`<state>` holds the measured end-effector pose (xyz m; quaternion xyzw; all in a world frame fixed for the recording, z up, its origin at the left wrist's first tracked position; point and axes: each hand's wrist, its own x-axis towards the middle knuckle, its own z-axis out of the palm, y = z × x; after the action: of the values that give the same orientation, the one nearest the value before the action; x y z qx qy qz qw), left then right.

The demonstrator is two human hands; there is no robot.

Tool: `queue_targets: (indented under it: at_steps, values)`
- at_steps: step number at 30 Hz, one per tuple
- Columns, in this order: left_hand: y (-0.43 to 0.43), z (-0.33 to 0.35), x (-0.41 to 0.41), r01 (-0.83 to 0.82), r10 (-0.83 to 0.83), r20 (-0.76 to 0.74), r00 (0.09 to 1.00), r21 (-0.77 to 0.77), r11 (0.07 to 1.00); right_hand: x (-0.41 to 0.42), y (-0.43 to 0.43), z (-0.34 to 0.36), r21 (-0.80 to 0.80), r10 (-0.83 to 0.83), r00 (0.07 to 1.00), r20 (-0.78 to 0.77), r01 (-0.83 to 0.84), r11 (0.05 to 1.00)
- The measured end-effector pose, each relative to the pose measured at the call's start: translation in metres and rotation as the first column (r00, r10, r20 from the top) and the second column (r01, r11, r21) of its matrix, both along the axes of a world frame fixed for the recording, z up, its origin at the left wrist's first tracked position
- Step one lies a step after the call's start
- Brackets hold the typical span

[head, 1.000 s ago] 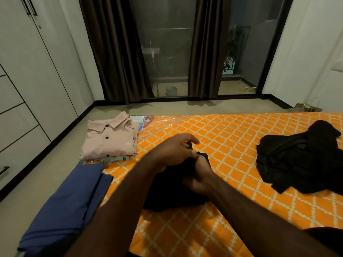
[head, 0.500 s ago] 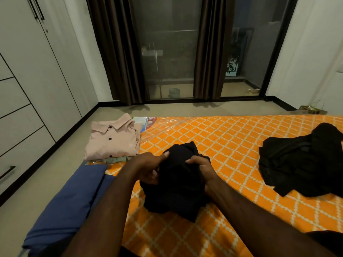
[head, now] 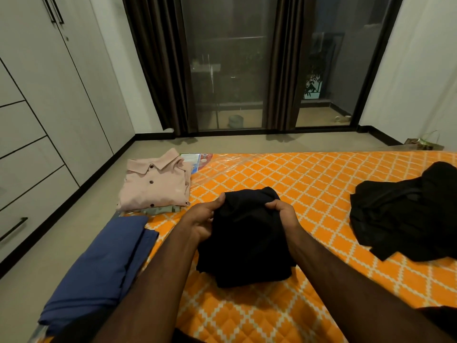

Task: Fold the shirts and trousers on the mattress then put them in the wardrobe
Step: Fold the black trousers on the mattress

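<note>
A black garment (head: pixel 244 241) lies bunched on the orange patterned mattress (head: pixel 309 184) in front of me. My left hand (head: pixel 202 219) grips its left upper edge and my right hand (head: pixel 284 214) grips its right upper edge, lifting the top a little. A folded pink shirt (head: pixel 154 186) rests on another folded piece at the mattress's far left corner. Folded blue trousers (head: pixel 99 268) lie along the near left edge. A second crumpled black garment (head: pixel 408 219) sits at the right.
The white wardrobe (head: pixel 37 107) with drawers and dark handles lines the left wall, its doors closed. A strip of bare floor (head: pixel 74 206) runs between it and the mattress. Dark curtains and a glass balcony door (head: pixel 230 70) stand beyond.
My hands moved apart from the garment's centre to its two upper edges and raised them. The view tilted up slightly.
</note>
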<state>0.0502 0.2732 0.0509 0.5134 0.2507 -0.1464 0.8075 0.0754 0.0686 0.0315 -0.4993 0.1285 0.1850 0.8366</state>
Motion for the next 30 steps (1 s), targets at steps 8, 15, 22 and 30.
queue_targets:
  at_steps: [8,15,22,30]
  values:
    - [0.007,0.001,0.002,-0.234,0.231,0.047,0.972,0.075,0.969,0.005,-0.011,-0.004,-0.163,0.087,0.994,-0.06,-0.096,0.982]
    - [0.023,-0.008,0.011,-0.011,-0.173,0.06,0.983,0.962,0.273,0.021,-0.036,0.011,-0.587,0.481,0.876,0.003,-0.388,0.711]
    - [0.009,0.009,-0.003,0.332,-0.54,-0.317,0.779,0.94,-0.073,0.025,-0.038,0.026,-0.977,0.462,0.865,-0.197,-0.214,-0.016]
    - [-0.039,-0.023,-0.012,0.36,-0.459,-0.572,0.68,0.806,-0.47,-0.004,0.004,0.03,-0.879,0.878,0.46,-0.129,0.356,-0.316]
